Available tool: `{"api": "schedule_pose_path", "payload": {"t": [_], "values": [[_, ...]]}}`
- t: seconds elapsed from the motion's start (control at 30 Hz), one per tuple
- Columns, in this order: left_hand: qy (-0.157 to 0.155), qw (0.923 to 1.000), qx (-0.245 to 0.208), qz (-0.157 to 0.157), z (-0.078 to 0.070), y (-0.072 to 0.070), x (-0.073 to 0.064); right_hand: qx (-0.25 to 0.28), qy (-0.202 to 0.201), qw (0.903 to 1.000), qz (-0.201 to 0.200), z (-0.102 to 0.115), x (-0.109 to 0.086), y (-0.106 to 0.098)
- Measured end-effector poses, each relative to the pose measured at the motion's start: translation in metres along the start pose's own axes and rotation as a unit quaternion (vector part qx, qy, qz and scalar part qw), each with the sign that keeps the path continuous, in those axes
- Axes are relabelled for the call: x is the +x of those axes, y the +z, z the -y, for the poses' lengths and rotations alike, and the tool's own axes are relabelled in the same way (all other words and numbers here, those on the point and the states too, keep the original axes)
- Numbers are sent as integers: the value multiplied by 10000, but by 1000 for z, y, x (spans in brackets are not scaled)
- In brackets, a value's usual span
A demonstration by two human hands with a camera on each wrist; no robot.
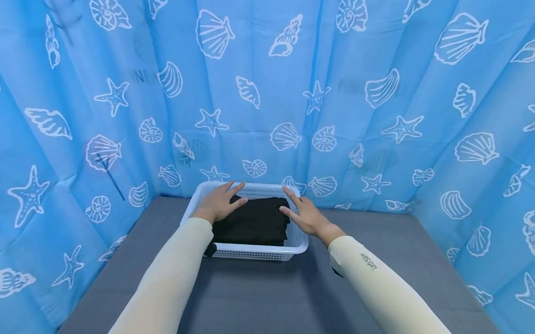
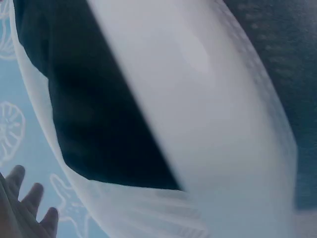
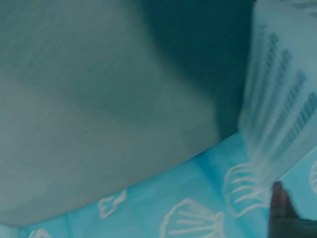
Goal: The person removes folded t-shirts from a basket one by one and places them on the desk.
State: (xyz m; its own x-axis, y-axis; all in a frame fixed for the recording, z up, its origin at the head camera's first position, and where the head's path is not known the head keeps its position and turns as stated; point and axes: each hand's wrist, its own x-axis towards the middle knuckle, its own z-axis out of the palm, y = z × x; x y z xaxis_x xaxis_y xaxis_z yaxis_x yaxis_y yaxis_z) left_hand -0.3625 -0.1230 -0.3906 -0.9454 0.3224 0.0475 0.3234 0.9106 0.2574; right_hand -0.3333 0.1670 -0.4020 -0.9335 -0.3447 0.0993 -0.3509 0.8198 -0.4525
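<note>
A white perforated plastic basket stands near the back of the grey surface. Folded black cloth lies inside it; its exact kind cannot be made out. My left hand hovers over the basket's left side with fingers spread. At the right rim, my right hand is spread too, and neither hand grips anything. Whether they touch the rim is unclear. In the left wrist view, the left fingertips show beyond the basket rim. The right wrist view catches the slotted basket wall and dark, blurred fingers.
A blue curtain with white shells and starfish hangs behind and along both sides. The grey surface extends in front of the basket and to its right. Pale sleeves cover both forearms.
</note>
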Motion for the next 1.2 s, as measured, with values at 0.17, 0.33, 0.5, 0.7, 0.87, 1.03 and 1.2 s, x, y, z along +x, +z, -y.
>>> {"api": "schedule_pose_path", "payload": {"t": [0.17,0.33,0.5,0.7,0.87,1.03,1.2], "values": [[-406,9989,-185,109,17,9,-1,697,444,9963,-239,18,4,9],[-827,9931,-816,180,26,17,-5,943,1121,9892,-84,36,8,18],[-977,9835,-1513,184,30,29,-6,1476,1643,9750,264,43,9,28],[-1027,9724,-2092,79,34,40,-6,2501,1783,9513,244,38,10,39],[-1220,9631,-2392,196,37,44,-8,3290,1888,9249,267,33,17,45],[-1175,9585,-2597,86,40,46,-10,3933,2117,8942,293,28,24,54],[-1033,9488,-2985,-5,45,47,-10,4618,2147,8602,242,26,28,60]]}}
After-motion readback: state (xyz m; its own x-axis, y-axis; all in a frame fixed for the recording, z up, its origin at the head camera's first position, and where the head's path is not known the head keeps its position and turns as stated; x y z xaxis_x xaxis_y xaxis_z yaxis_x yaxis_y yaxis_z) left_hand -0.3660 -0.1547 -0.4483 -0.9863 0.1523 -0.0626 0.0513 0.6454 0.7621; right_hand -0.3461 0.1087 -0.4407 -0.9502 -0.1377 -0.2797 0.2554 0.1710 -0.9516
